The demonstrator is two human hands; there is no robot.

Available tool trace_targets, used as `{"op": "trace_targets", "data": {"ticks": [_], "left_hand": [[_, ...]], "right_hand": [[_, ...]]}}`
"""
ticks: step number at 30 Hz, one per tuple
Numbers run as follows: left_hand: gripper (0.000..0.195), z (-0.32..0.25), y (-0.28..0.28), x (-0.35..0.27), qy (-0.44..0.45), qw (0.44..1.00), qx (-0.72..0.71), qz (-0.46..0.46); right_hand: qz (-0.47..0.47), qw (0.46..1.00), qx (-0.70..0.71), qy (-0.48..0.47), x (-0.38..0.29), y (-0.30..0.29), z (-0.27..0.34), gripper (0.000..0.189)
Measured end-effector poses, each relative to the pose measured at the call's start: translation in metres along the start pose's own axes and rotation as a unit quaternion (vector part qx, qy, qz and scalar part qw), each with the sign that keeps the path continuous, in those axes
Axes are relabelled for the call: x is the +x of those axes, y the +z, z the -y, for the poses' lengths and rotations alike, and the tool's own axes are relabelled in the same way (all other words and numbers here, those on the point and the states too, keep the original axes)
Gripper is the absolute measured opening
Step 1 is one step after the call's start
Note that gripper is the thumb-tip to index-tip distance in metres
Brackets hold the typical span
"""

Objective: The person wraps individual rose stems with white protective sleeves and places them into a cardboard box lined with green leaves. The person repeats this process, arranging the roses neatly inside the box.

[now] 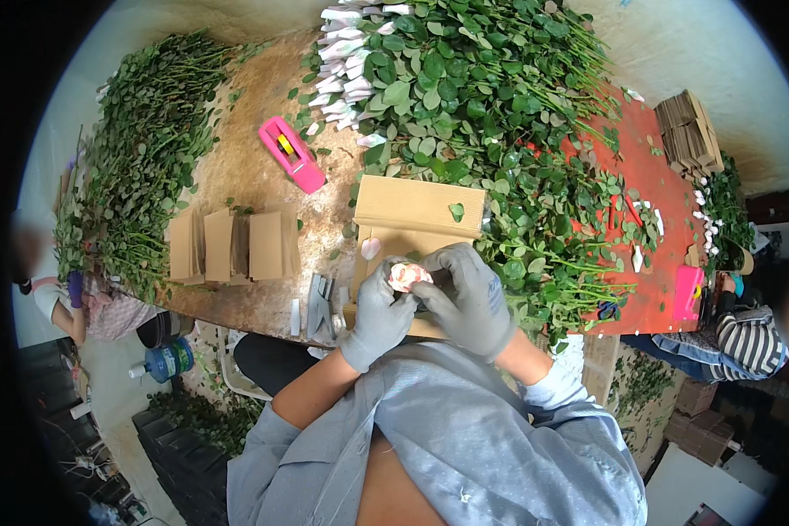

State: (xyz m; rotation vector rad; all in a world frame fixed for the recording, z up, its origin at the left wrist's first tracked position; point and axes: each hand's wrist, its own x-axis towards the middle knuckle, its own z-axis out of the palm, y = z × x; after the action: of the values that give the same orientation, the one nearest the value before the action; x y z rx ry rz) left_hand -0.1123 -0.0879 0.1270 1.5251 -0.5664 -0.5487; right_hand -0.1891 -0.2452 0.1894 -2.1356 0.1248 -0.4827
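Note:
Close to my body, my left hand (384, 314) in a grey knitted glove is closed around a pale pink rose bloom (409, 277). The gloved fingers of my right hand (470, 299) touch the bloom's right side; whether they grip a petal is hidden. Below both hands lies a folded corrugated cardboard sheet (421, 205) with a green leaf (456, 212) on its upper flap. A loose pink petal (370, 248) rests on the cardboard, just above my left hand. The rose's stem cannot be made out.
A grey metal stapler (320, 306) and stacked cardboard pieces (266, 245) lie at left, with a pink tape dispenser (292, 155) beyond. Leafy rose stems (460, 79) are heaped ahead and right, others (151, 131) far left. People stand at the table's left end and sit at right.

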Motion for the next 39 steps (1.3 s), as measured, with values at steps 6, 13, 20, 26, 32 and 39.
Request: {"op": "trace_targets", "data": {"ticks": [6, 13, 20, 26, 32, 39], "left_hand": [[0.037, -0.010, 0.007, 0.003, -0.066, 0.991, -0.113, -0.011], [0.038, 0.002, 0.001, -0.001, -0.046, 0.999, -0.016, -0.014], [0.035, -0.003, 0.003, 0.001, -0.046, 0.998, 0.007, -0.037], [0.025, 0.000, 0.006, 0.004, -0.010, 0.999, 0.015, -0.049], [0.013, 0.006, 0.005, 0.004, -0.010, 0.997, 0.041, -0.069], [0.010, -0.005, 0.007, 0.005, -0.032, 0.996, 0.030, -0.075]], "right_hand": [[-0.024, 0.997, 0.042, 0.053, 0.000, 0.001, 0.002, 0.023], [-0.063, 0.993, -0.064, -0.080, 0.004, 0.004, -0.008, 0.023], [-0.038, 0.988, -0.092, -0.122, 0.005, -0.002, -0.004, 0.022], [0.001, 0.982, -0.134, -0.130, 0.003, 0.000, -0.009, 0.022], [-0.007, 0.983, -0.161, -0.094, 0.003, -0.003, 0.000, 0.024], [-0.015, 0.976, -0.204, -0.079, 0.008, -0.003, 0.010, 0.022]]}}
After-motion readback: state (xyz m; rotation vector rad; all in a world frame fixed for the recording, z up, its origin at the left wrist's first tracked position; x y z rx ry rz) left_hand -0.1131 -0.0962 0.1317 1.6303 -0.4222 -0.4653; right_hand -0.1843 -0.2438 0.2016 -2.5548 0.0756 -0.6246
